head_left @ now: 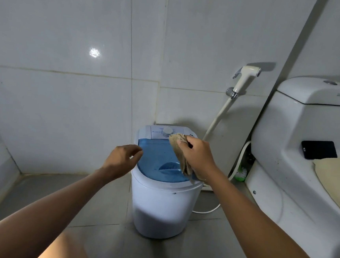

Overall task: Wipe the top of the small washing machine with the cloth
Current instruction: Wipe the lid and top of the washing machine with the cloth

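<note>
A small white washing machine [162, 208] stands on the tiled floor in the corner. Its top has a translucent blue lid [156, 158] and, at the back, a white control panel with a round dial [167, 131]. My right hand [198, 158] is over the right side of the lid, gripping a bunched beige cloth [180, 152] that hangs down from the fist over the lid. My left hand [121, 158] hovers at the machine's left edge with loosely curled fingers and holds nothing.
A white toilet [298, 160] stands close on the right, with a black phone [318, 149] on its ledge and a beige cover on the seat. A bidet sprayer [245, 78] and its hose hang on the wall behind. A white cable [209, 210] lies on the floor.
</note>
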